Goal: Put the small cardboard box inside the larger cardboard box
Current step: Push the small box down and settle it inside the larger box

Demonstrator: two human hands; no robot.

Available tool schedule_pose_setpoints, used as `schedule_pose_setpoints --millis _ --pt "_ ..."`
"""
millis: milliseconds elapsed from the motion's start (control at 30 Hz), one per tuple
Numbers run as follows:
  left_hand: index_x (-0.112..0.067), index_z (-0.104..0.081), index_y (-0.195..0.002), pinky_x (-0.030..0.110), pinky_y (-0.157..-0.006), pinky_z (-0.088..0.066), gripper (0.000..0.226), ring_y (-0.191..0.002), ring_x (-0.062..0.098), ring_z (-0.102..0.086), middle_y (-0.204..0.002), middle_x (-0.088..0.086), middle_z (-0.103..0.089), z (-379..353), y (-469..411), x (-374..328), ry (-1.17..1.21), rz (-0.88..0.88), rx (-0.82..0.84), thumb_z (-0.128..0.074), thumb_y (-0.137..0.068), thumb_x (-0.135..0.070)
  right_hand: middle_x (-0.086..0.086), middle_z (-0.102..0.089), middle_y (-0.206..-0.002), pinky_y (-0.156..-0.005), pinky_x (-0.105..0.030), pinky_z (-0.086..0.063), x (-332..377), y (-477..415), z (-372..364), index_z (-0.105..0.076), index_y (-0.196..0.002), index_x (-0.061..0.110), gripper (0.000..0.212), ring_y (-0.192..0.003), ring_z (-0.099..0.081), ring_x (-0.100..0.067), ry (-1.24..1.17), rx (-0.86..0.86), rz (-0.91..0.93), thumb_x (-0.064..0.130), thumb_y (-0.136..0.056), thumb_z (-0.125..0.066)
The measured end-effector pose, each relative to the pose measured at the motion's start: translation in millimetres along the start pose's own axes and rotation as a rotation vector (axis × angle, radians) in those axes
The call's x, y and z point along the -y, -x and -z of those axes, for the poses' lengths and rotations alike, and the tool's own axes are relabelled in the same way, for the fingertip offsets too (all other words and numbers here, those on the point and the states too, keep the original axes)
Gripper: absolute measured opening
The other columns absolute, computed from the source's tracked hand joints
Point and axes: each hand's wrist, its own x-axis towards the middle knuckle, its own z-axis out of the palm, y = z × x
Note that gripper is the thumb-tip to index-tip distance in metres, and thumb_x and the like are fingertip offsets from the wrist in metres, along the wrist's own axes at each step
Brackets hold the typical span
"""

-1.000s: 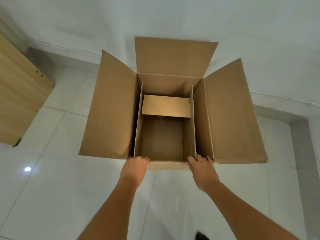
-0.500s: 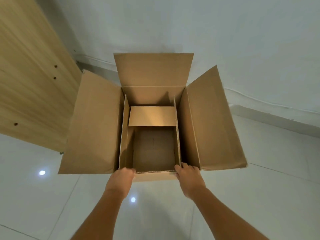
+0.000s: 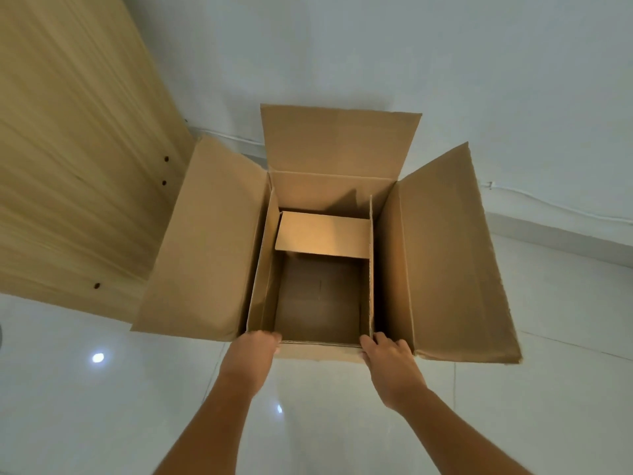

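The larger cardboard box (image 3: 445, 252) stands on the floor with its side and far flaps spread open. The small cardboard box (image 3: 322, 234) sits inside it, open, with its two side flaps upright and its far flap folded inward over a dark, empty bottom. My left hand (image 3: 253, 354) curls over the near left corner of the small box's rim. At the near right corner, my right hand (image 3: 387, 358) grips the same rim. A strip of the larger box's near side shows just below the hands.
A light wooden panel (image 3: 68, 166) with small dark holes leans at the left, touching or just behind the larger box's left flap. A white wall (image 3: 342, 46) rises behind. Glossy white floor tiles (image 3: 102, 406) lie around the box.
The view has shifted: the boxes now lie close against the wooden panel, which fills the left side. Both hands keep the same hold on the near rim.
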Motion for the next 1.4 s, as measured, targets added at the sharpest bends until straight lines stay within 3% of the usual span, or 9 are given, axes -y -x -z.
schedule_pose_setpoints --millis 300,633,967,1100,1267,1400 --pt "-0.010 -0.058 -0.108 0.037 -0.080 -0.052 0.018 -0.098 0.029 -0.065 -0.106 0.011 -0.069 38 -35 67 -0.093 -0.094 -0.014 -0.043 -0.098 -0.014 -0.006 -0.053 -0.127 -0.102 -0.034 -0.037 62 -45 13 -0.038 -0.133 0.020 0.044 -0.110 -0.052 -0.023 -0.014 0.000 -0.087 0.012 -0.093 -0.055" --pt "-0.010 -0.059 -0.108 0.029 -0.068 -0.044 0.019 -0.093 0.025 -0.067 -0.101 0.010 -0.071 61 -56 132 -0.131 -0.142 -0.100 -0.044 -0.099 -0.017 -0.009 -0.054 -0.126 -0.107 -0.040 -0.035 116 -91 24 -0.037 -0.135 0.017 0.053 -0.110 -0.054 -0.026 0.029 0.006 -0.077 0.006 -0.088 -0.059" --pt "-0.015 -0.056 -0.114 0.033 -0.077 -0.053 0.022 -0.097 0.024 -0.066 -0.107 0.006 -0.070 86 -81 196 -0.210 -0.165 -0.142 -0.041 -0.100 -0.021 -0.012 -0.054 -0.124 -0.110 -0.044 -0.031 176 -134 34 -0.038 -0.131 0.016 0.059 -0.114 -0.052 -0.028 0.006 -0.010 -0.106 0.002 -0.081 -0.065" --pt "-0.010 -0.060 -0.108 0.038 -0.075 -0.054 0.018 -0.093 0.029 -0.067 -0.101 0.011 -0.073 97 -98 214 -0.194 -0.178 -0.185 -0.047 -0.098 -0.017 -0.013 -0.054 -0.123 -0.110 -0.045 -0.030 192 -150 37 -0.038 -0.131 0.015 0.063 -0.113 -0.052 -0.029 0.011 -0.033 -0.123 0.001 -0.078 -0.068" --pt "-0.013 -0.057 -0.116 0.036 -0.080 -0.053 0.022 -0.099 0.025 -0.065 -0.108 0.009 -0.070 108 -113 221 -0.192 -0.175 -0.177 -0.044 -0.099 -0.018 -0.013 -0.055 -0.123 -0.111 -0.046 -0.028 196 -166 39 -0.038 -0.130 0.016 0.061 -0.113 -0.052 -0.029 -0.004 -0.074 -0.124 0.002 -0.078 -0.067" --pt "-0.011 -0.060 -0.109 0.035 -0.074 -0.054 0.017 -0.095 0.026 -0.067 -0.104 0.008 -0.071 114 -124 221 -0.165 -0.141 -0.206 -0.048 -0.097 -0.010 -0.013 -0.053 -0.126 -0.114 -0.047 -0.024 193 -179 44 -0.036 -0.133 0.017 0.063 -0.117 -0.049 -0.029 -0.007 -0.083 -0.122 0.003 -0.080 -0.066"
